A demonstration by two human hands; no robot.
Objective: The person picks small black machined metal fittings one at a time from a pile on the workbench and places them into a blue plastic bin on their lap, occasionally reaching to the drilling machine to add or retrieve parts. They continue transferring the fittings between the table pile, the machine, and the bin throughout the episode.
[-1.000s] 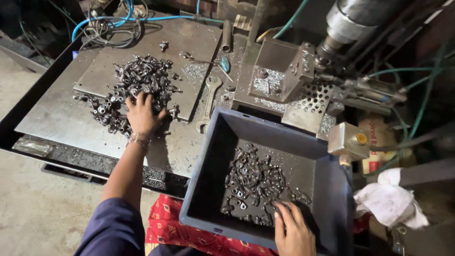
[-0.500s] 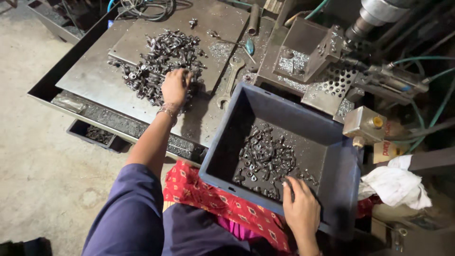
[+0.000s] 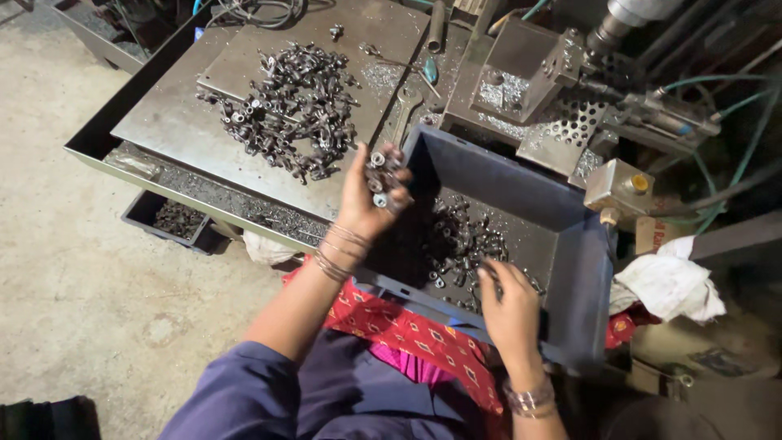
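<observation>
The left hand [image 3: 368, 191] cups a fistful of small, hard, likely oily grey metal fittings [image 3: 383, 175] over the rim of the grey plastic bin [image 3: 582, 269], best scooped loosely from below, while the right hand [image 3: 509, 305] rests open-fingered among those inside

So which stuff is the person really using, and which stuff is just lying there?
In use:
left hand holding a handful of small metal parts
right hand in the grey bin
parts pile on the steel tray

Just lying about:
white rag
spanner
small black box on the floor
</observation>
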